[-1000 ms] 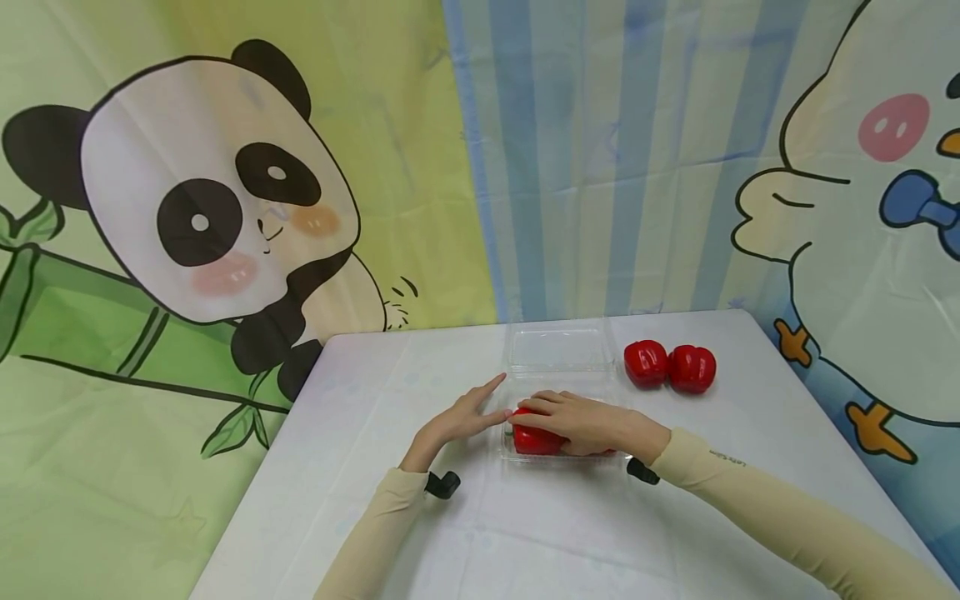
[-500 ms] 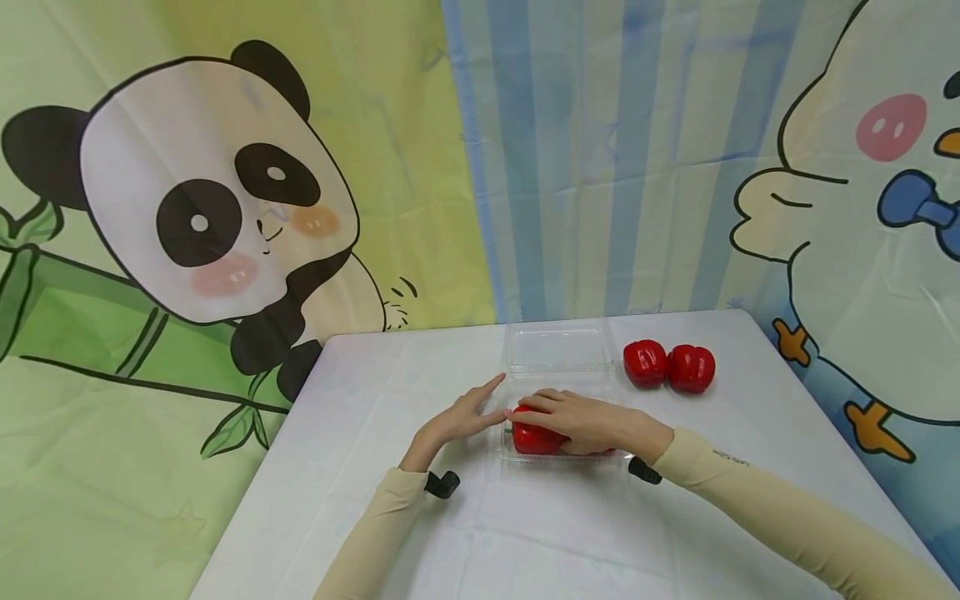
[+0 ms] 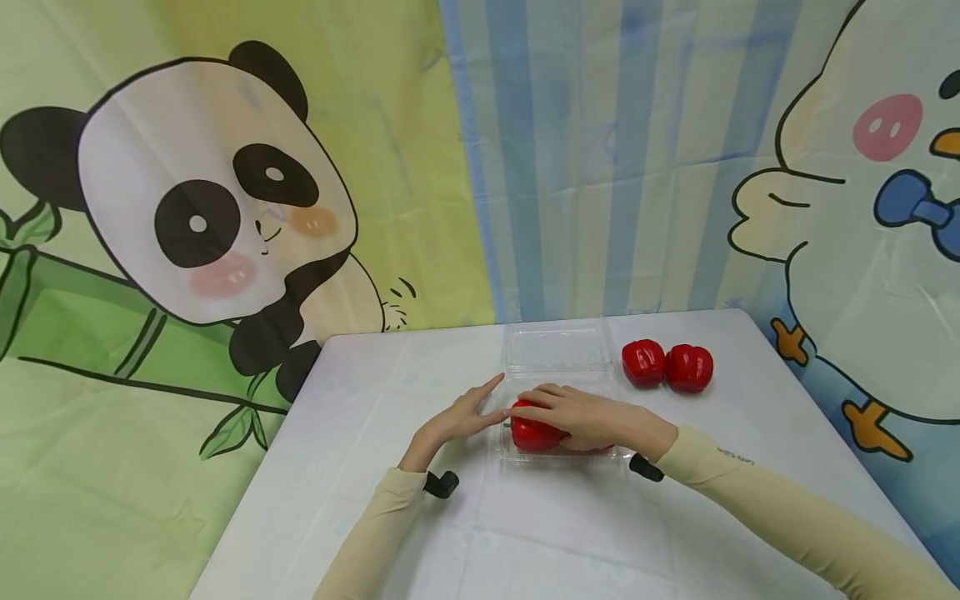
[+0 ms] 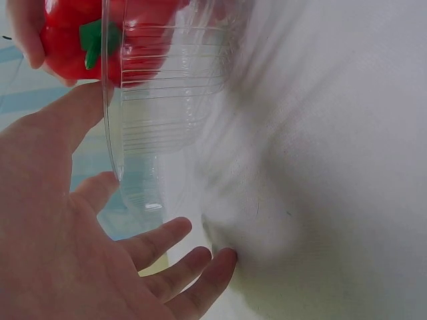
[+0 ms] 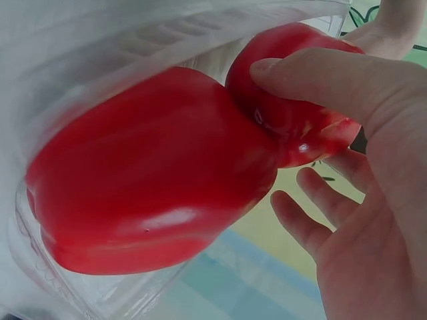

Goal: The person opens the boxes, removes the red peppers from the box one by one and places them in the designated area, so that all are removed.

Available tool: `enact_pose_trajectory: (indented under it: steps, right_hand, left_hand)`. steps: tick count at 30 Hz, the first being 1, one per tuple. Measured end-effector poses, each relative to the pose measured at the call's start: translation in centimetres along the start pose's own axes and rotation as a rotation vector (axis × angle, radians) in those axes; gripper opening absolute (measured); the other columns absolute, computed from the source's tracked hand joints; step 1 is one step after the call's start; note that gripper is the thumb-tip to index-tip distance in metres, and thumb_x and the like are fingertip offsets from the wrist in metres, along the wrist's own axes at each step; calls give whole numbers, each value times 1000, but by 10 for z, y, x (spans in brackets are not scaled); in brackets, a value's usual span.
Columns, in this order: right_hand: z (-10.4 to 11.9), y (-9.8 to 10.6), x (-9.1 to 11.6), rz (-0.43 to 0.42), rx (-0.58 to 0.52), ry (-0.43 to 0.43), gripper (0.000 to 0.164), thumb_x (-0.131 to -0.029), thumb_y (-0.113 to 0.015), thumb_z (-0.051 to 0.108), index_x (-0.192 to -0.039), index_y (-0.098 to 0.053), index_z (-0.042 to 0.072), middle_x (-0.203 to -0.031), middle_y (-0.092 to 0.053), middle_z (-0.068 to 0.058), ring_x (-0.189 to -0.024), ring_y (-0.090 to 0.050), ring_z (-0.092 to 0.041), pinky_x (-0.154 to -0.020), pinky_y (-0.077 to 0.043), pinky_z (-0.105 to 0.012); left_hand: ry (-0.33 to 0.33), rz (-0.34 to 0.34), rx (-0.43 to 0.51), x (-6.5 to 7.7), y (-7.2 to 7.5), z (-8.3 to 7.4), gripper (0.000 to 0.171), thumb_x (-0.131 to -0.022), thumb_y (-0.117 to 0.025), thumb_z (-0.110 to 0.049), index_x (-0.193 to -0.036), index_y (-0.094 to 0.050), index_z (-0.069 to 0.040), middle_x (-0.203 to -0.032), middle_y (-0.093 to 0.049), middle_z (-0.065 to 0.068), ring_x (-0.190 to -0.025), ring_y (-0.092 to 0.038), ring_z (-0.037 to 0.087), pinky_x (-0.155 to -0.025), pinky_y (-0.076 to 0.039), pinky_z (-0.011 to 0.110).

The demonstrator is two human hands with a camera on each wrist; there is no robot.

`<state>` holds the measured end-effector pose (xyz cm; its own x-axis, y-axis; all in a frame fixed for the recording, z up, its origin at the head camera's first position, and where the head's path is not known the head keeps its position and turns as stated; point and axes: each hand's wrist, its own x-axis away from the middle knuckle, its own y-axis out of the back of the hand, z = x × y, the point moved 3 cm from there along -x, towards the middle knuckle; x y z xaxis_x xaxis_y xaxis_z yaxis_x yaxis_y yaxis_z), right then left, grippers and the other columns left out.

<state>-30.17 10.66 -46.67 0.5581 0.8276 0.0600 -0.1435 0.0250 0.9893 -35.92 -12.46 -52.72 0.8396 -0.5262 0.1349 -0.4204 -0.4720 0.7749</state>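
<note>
A clear plastic clamshell box [image 3: 510, 456] stands on the table with its lid laid back. My right hand [image 3: 592, 419] pinches a red bell pepper [image 3: 534, 435] with a green stem at the box's left end, thumb on the near side and fingers over the far side. In the right wrist view, a second red bell pepper [image 5: 153, 173] lies in the box, touching the held one. My left hand [image 3: 461, 418] is at the box's left side, fingers spread. The left wrist view shows its thumb and index finger against the box rim [image 4: 113, 153].
Two more red bell peppers [image 3: 667, 367] lie side by side on the white table [image 3: 420, 550], right of the box lid [image 3: 561, 346]. A printed cloth with a panda and a bird hangs behind the table's far edge.
The pepper in my right hand has risen slightly and tilted, with the hand moving a little with it. My left hand stays almost still.
</note>
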Motion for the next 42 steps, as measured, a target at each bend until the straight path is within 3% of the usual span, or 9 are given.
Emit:
enact_pose_trajectory:
  steps: [11, 30, 42]
  right_hand:
    - [0, 5, 2, -5, -71, -40, 99, -78, -85, 14, -157, -29, 34, -158, -39, -2, -144, -35, -30, -102, -53, -47]
    - [-7, 11, 12, -87, -97, -5, 97, -80, -86, 22, -157, -29, 30, -155, -41, -2, -143, -36, -26, -101, -54, -45]
    - [-8, 20, 19, -116, -113, -42, 99, -77, -87, 25, -157, -29, 30, -155, -40, -1, -142, -38, -25, -99, -55, -45]
  left_hand:
    - [-7, -9, 8, 0, -1, 1, 80, -98, -56, -54, -162, -19, -26, -165, -31, 9, -150, -30, 37, -117, -30, 63]
    - [3, -8, 12, 0, 0, 0, 80, -98, -58, -52, -162, -20, -24, -163, -33, 13, -150, -31, 38, -117, -31, 63]
    - [17, -14, 21, -2, -1, 2, 82, -96, -58, -56, -162, -21, -26, -164, -32, 10, -150, -31, 38, -115, -33, 65]
